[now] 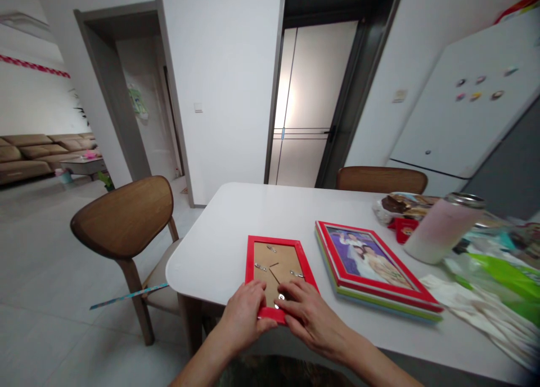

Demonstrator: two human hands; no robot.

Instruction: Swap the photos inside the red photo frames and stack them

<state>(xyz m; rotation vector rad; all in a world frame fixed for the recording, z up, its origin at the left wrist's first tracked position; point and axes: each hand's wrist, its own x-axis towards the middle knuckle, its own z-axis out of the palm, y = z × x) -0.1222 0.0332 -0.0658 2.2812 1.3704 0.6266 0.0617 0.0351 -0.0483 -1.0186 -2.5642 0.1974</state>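
A red picture frame (250, 257) lies back side up near the table's front edge, its brown backing board (276, 259) showing metal clips and a stand slot. My left hand (247, 314) grips the frame's lower left corner, thumb at the bottom edge and fingers on the left side. My right hand (307, 314) rests on the lower right part, its fingers at a metal clip (279, 301) near the bottom edge. To the right lies a stack of frames, the top one a red frame (343, 277) with a photo facing up.
A pink and white bottle (442, 229), a white cloth (472, 308), a green plastic bag (508, 280) and wrapped items (399, 207) crowd the right of the white table (202, 263). Wooden chairs stand left (126, 215) and behind (382, 179).
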